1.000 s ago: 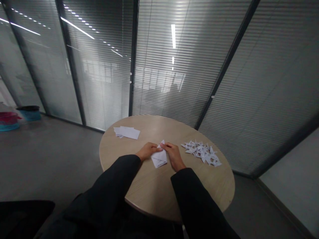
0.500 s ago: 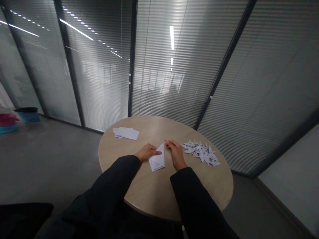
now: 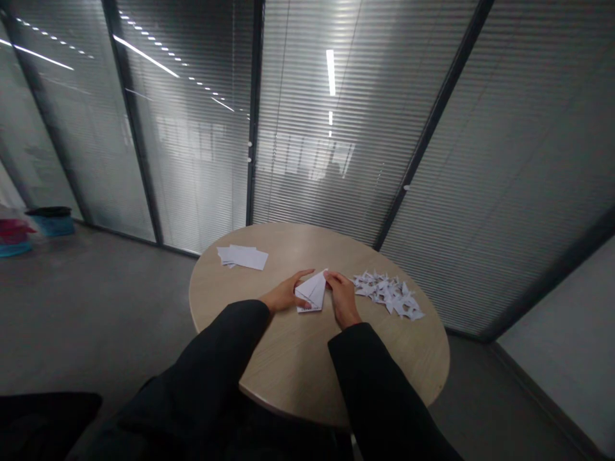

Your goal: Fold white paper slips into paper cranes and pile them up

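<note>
A folded sheet of white paper (image 3: 311,292) lies on the round wooden table (image 3: 288,365), between my hands. It is doubled over into a pointed shape, with small print near its lower edge. My left hand (image 3: 287,295) grips its left side, fingertips on the paper. My right hand (image 3: 342,296) meets its upper right corner with the fingertips. Both dark sleeves reach in from the bottom of the view.
A small stack of white paper sheets (image 3: 243,257) lies at the table's far left. A heap of small folded paper pieces (image 3: 388,293) lies to the right. Glass partitions with blinds stand behind the table. Coloured bins (image 3: 14,235) sit on the far-left floor.
The paper has gone from a tall pointed shape to a shorter folded one. My right hand has moved in onto it, and my left fingers now lie over its left side.
</note>
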### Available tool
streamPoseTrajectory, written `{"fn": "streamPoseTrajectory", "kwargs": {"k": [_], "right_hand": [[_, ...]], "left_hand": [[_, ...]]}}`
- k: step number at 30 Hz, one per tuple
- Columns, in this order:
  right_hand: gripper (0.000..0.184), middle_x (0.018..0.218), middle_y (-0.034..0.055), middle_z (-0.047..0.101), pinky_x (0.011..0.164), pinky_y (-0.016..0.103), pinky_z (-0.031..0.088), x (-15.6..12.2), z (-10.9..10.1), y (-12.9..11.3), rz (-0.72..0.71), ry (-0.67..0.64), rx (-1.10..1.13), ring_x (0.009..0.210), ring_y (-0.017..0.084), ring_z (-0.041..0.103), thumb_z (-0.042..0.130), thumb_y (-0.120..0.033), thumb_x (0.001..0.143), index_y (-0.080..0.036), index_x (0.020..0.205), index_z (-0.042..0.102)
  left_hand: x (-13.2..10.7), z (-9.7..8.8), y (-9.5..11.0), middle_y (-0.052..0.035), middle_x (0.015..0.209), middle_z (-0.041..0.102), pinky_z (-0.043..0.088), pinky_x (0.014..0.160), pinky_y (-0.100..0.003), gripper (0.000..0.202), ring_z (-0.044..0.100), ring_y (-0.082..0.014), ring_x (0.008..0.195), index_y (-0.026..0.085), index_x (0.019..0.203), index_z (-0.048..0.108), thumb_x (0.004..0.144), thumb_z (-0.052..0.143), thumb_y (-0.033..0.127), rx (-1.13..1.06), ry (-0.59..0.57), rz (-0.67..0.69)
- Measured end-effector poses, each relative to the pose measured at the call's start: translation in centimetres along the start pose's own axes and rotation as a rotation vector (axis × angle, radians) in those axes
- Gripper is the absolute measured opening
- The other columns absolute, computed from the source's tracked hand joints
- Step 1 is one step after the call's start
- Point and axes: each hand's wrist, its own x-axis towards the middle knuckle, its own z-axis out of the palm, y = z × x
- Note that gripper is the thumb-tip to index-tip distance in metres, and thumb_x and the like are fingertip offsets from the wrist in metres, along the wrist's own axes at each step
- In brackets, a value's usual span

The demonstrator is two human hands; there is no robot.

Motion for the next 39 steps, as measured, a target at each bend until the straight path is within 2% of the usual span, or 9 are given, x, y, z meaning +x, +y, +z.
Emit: {"fn": "streamPoseTrajectory", "kwargs": {"k": [6,10,14,18,21,25,29,33,39], "right_hand": [[0.036,0.068,0.0027,0.065,0.062,0.030,0.046,0.1,0.0,0.3,0.032,0.011,0.058,0.065,0.017,0.058,0.075,-0.051,0.058,-0.017,0.069,0.068],[0.039,0.070,0.0037,0.066,0.063,0.031,0.047,0.0,0.2,0.3,0.029,-0.021,0.040,0.066,0.018,0.059,0.073,-0.054,0.059,-0.017,0.071,0.068],[0.040,0.073,0.0047,0.067,0.065,0.032,0.048,0.1,0.2,0.5,0.040,-0.078,0.006,0.067,0.018,0.060,0.071,-0.054,0.061,-0.017,0.074,0.068],[0.042,0.076,0.0041,0.065,0.066,0.032,0.050,0.1,0.3,0.6,-0.004,-0.099,-0.056,0.069,0.018,0.060,0.068,-0.049,0.067,-0.017,0.094,0.065],[0.043,0.086,0.0042,0.062,0.070,0.032,0.051,-0.1,0.4,0.5,-0.139,-0.072,-0.172,0.078,0.019,0.060,0.067,-0.043,0.071,-0.020,0.107,0.061],[0.028,0.107,0.0093,0.053,0.078,0.036,0.052,-0.4,0.6,0.5,-0.327,-0.156,-0.326,0.101,0.024,0.056,0.063,-0.045,0.076,-0.021,0.088,0.068],[0.026,0.118,0.0105,0.050,0.095,0.041,0.045,-0.4,0.8,1.1,-0.408,-0.241,-0.401,0.115,0.026,0.050,0.062,-0.045,0.080,-0.023,0.086,0.073],[0.024,0.122,0.0100,0.050,0.106,0.044,0.035,-0.3,0.9,1.8,-0.467,-0.240,-0.476,0.119,0.025,0.048,0.061,-0.043,0.082,-0.024,0.087,0.074],[0.019,0.121,0.0102,0.052,0.105,0.044,0.035,-0.1,0.8,2.0,-0.469,-0.214,-0.510,0.115,0.025,0.049,0.063,-0.038,0.081,-0.022,0.080,0.073]], "left_hand": [[0.2,-0.4,-0.5,-0.0057,0.094,0.066,0.047,0.078,-0.029,0.095,0.061,-0.0164,0.085,0.015,0.145,0.033,0.060,0.075,0.009,0.037,0.045,0.074],[0.4,-0.5,-0.3,-0.0110,0.108,0.067,0.046,0.083,-0.030,0.072,0.061,-0.0202,0.095,0.013,0.133,0.052,0.063,0.071,0.010,0.084,0.135,0.088],[0.4,-0.4,-0.1,-0.0139,0.114,0.067,0.045,0.083,-0.029,0.046,0.061,-0.0216,0.097,0.010,0.115,0.066,0.071,0.070,0.026,0.145,0.231,0.127],[0.5,-0.7,-0.5,-0.0113,0.092,0.071,0.045,0.068,-0.027,0.050,0.061,-0.0187,0.078,0.008,0.109,0.068,0.080,0.060,0.048,0.194,0.297,0.123],[0.7,-1.0,-0.9,-0.0087,0.075,0.068,0.041,0.059,-0.025,0.054,0.057,-0.0170,0.065,0.006,0.088,0.070,0.076,0.059,0.058,0.248,0.390,0.086],[1.0,-1.3,-1.4,-0.0078,0.070,0.067,0.040,0.057,-0.025,0.056,0.057,-0.0177,0.063,0.008,0.080,0.068,0.072,0.060,0.062,0.200,0.447,0.083],[1.2,-1.5,-1.7,-0.0065,0.066,0.065,0.039,0.054,-0.025,0.051,0.056,-0.0175,0.061,0.010,0.074,0.066,0.072,0.060,0.061,0.229,0.482,0.091],[1.1,-1.5,-1.8,-0.0063,0.065,0.065,0.038,0.054,-0.025,0.047,0.055,-0.0170,0.060,0.010,0.073,0.067,0.074,0.061,0.057,0.227,0.487,0.100],[1.2,-1.5,-1.7,-0.0071,0.067,0.066,0.039,0.055,-0.025,0.044,0.056,-0.0173,0.061,0.010,0.075,0.068,0.075,0.062,0.053,0.214,0.480,0.103]]}}
